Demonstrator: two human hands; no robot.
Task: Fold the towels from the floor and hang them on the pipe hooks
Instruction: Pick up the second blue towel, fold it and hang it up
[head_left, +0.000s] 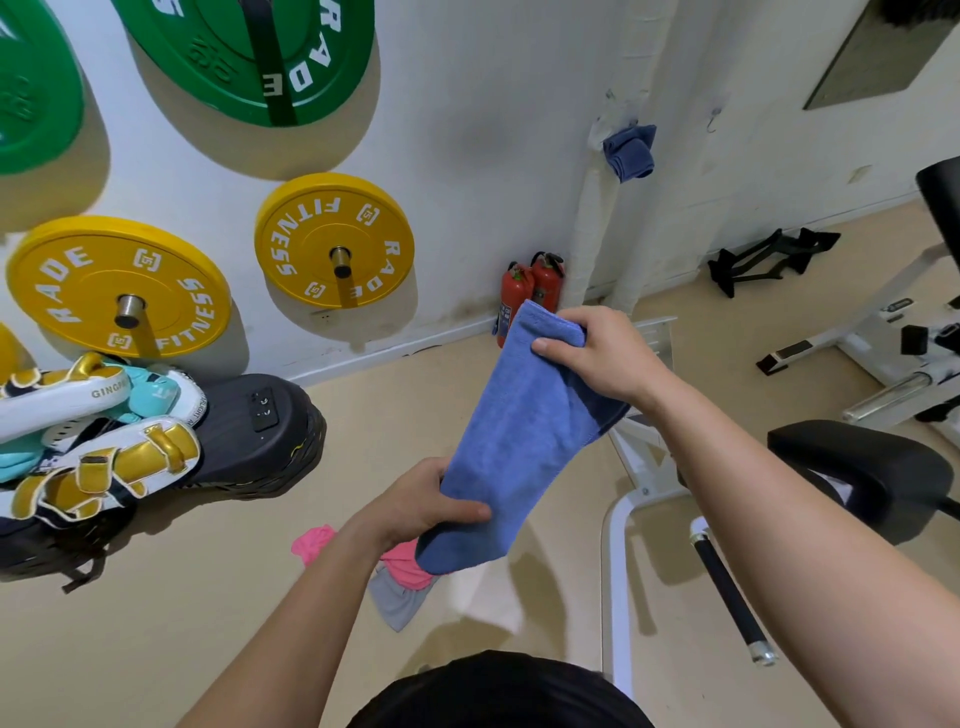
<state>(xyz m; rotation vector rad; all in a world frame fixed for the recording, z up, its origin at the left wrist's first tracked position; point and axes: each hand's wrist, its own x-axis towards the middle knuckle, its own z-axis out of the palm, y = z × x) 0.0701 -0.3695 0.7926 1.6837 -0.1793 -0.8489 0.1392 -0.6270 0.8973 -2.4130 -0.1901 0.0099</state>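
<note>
A blue towel (511, 441), folded into a long strip, stretches between my hands above the floor. My right hand (597, 353) grips its upper end. My left hand (426, 504) grips its lower end, thumb across the cloth. On the floor below lie a pink towel (311, 543) and a grey towel (397, 603), partly hidden by my left arm. A darker blue folded towel (629, 151) hangs on a hook of the white wrapped pipe (597, 218) in the corner. A bare hook (714, 119) sticks out of the wall to the right.
Yellow weight plates (335, 239) and green ones hang on the left wall. Boxing pads (93, 431) lie on a black platform (260, 431). Two red fire extinguishers (530, 291) stand at the pipe's foot. A white gym machine frame (618, 571) with a black seat (857, 467) stands to the right.
</note>
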